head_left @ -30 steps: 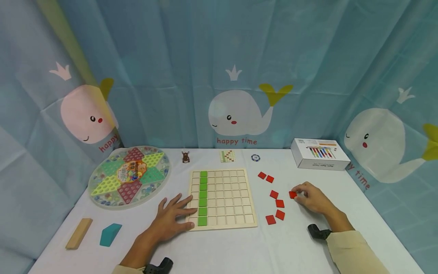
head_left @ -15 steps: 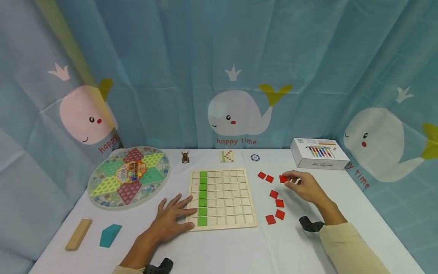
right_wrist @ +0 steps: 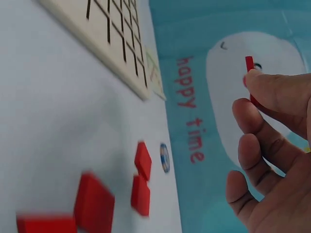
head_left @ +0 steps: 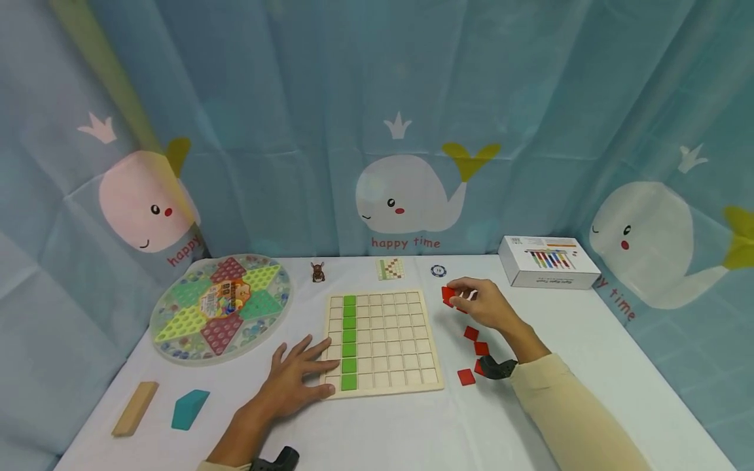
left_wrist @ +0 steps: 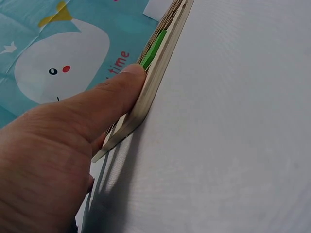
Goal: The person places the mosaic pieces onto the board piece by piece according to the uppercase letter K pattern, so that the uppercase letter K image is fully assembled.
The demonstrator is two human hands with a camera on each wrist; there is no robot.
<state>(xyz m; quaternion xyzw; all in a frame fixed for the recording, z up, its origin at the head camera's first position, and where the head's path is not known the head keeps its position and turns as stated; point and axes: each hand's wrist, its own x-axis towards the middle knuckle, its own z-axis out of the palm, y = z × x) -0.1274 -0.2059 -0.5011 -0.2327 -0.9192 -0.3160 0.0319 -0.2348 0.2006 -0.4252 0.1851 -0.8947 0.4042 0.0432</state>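
Note:
A wooden grid board [head_left: 391, 394] lies on the table, with a column of green tiles [head_left: 349, 350] in its second column from the left. My left hand [head_left: 294, 381] rests with spread fingers on the board's left edge; in the left wrist view its thumb [left_wrist: 124, 82] touches the frame beside a green tile [left_wrist: 154, 48]. Thumb and finger of my right hand [head_left: 487, 305] pinch a red square tile [head_left: 448, 296], seen edge-on in the right wrist view and raised off the table. Below lie several loose red tiles [head_left: 466, 377], some partly hidden by the right hand and wrist.
Behind the board are a brown animal figurine [head_left: 318, 272], a pattern card [head_left: 391, 269] and a poker chip [head_left: 438, 271]. A white box [head_left: 549, 263] stands back right. On the left lie a round Chinese checkers board [head_left: 272, 327], a wooden block [head_left: 135, 409] and a teal block [head_left: 190, 410].
My right hand has carried the pinched red tile left and away from me, from the right of the loose tiles to above the far ones. The left hand has stayed put.

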